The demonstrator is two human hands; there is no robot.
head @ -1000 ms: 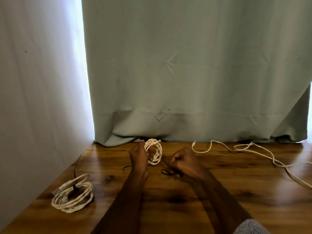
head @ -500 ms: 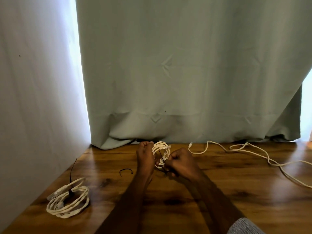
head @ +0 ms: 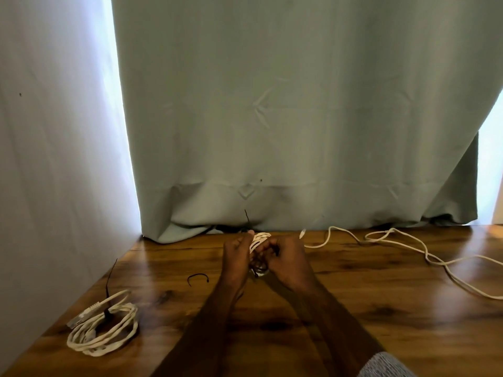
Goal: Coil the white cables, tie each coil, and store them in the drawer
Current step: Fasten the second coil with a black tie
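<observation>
Small white coil (head: 260, 239), strands bunched, pinched between left hand (head: 236, 256) and right hand (head: 285, 261), both clamped on it above desk (head: 381, 295); thin black tie (head: 247, 216) protruding upward. Tied coil (head: 104, 331) far left of left hand; loose cable (head: 408, 246) right of right hand.

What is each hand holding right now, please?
Left hand: closed on the small white coil.
Right hand: closed on the same coil, working a black tie.

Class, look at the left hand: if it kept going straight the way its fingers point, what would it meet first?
Beyond the small coil it grips, the left hand would probably meet the curtain's hem first; depth is unclear.
</observation>
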